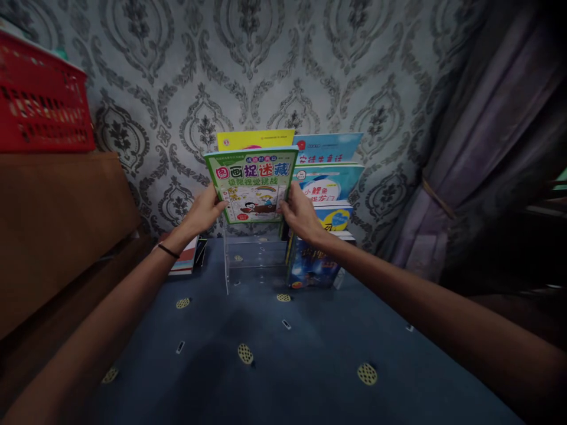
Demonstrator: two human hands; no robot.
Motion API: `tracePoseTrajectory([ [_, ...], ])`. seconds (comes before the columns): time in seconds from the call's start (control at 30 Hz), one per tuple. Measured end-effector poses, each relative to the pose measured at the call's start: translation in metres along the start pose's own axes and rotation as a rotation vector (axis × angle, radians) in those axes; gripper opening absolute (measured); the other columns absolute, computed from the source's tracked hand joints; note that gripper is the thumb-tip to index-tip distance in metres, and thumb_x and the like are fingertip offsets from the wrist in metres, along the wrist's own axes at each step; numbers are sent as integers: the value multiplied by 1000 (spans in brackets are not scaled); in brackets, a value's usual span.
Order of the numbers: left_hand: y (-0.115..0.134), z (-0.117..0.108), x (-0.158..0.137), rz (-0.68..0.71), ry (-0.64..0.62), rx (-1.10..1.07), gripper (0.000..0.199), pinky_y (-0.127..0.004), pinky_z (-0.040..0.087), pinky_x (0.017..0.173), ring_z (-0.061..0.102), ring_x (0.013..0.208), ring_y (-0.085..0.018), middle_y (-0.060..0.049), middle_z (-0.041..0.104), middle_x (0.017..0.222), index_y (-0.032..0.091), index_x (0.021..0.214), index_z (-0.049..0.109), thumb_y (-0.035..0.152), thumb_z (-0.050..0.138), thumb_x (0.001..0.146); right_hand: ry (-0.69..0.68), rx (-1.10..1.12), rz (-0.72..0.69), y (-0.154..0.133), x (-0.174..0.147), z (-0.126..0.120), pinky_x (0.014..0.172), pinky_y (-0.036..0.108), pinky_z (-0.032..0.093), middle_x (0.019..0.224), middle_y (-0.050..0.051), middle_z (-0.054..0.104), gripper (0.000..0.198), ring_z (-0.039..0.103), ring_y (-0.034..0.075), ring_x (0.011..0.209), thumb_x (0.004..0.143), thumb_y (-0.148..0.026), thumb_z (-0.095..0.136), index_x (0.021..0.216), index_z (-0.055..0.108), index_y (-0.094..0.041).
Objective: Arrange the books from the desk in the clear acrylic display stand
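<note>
A green-bordered children's book [254, 186] is held upright, cover facing me, with Chinese lettering and a cartoon on it. My left hand [204, 209] grips its left edge, thumb on the front. On the opposite edge, my right hand [303, 213] is closed the same way. The book is at the left half of a clear acrylic book rack [227, 265], in front of a yellow book [257, 139]. Whether it rests on the rack I cannot tell. The rack's right half bears a light blue book [330, 147], a teal book [349, 177] and a dark blue book [312, 262].
Several books [188, 260] lie at the left on the blue patterned cloth [212, 366]. A red basket [44, 100] stands on a brown wooden cabinet [62, 224] at far left. Patterned wallpaper [190, 71] rises behind, and a tied curtain [456, 159] hangs at right.
</note>
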State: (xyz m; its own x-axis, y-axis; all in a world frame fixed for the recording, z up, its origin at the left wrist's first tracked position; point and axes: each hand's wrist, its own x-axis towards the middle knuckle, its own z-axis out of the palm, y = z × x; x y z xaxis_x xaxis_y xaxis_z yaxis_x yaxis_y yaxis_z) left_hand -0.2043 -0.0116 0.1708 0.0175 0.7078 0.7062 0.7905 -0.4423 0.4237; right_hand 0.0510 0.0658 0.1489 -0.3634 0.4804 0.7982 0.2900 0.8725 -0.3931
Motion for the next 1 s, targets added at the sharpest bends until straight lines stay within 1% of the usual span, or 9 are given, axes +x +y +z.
tracePoseTrajectory([
  [0.2,-17,10,-5,-26,-4,17,45,-46,54,95,69,107,-30,-11,72,119,19,125,57,17,59,81,-6,-44,93,7,0,13,79,46,57,98,9,70,31,67,30,89,91,-23,48,121,46,-26],
  [0.33,-23,13,-5,-68,-7,125,38,-45,53,92,70,97,-31,-10,74,108,18,119,60,20,61,81,-40,-146,147,9,1,17,79,46,54,92,9,68,26,66,30,83,86,-18,46,111,45,-26],
  [0.5,-28,15,-5,-83,-23,185,22,-38,53,85,69,89,-27,-7,75,95,20,104,63,23,63,82,-118,-207,207,10,0,18,78,47,53,90,13,68,25,67,33,82,86,-17,45,110,44,-23],
  [0.63,-29,18,-3,-64,-37,177,21,-36,52,82,68,87,-26,-8,75,94,20,105,62,26,61,85,-115,-223,227,9,-3,18,80,51,54,92,18,70,29,68,36,86,86,-15,44,114,47,-19],
  [0.7,-28,19,-3,-56,-37,171,22,-36,51,82,68,88,-26,-8,75,96,20,106,61,26,60,85,-109,-222,227,9,-5,18,84,53,54,99,21,71,37,69,38,93,86,-14,43,122,46,-16],
  [0.77,-27,21,-1,-51,-32,168,21,-36,51,82,68,89,-27,-8,74,96,20,105,61,24,59,85,-94,-207,207,10,-9,18,92,56,53,115,23,70,48,68,38,106,86,-13,43,134,43,-14],
  [0.87,-26,24,0,-49,-13,166,17,-36,51,81,67,88,-27,-8,73,93,19,100,60,24,58,84,-38,-134,122,15,-16,22,108,59,47,141,23,59,61,58,36,129,88,-16,44,148,35,-15],
  [0.93,-25,25,1,-53,5,164,13,-36,51,79,67,86,-27,-7,72,90,19,97,59,25,57,85,9,-82,72,21,-20,26,115,60,41,152,22,50,66,49,36,140,90,-20,46,154,30,-15],
  [1.0,-25,27,2,-59,20,162,10,-35,51,79,67,84,-26,-6,71,87,20,93,57,25,57,85,37,-51,63,26,-24,31,118,60,39,158,21,43,71,45,36,145,92,-23,47,159,25,-14],
])
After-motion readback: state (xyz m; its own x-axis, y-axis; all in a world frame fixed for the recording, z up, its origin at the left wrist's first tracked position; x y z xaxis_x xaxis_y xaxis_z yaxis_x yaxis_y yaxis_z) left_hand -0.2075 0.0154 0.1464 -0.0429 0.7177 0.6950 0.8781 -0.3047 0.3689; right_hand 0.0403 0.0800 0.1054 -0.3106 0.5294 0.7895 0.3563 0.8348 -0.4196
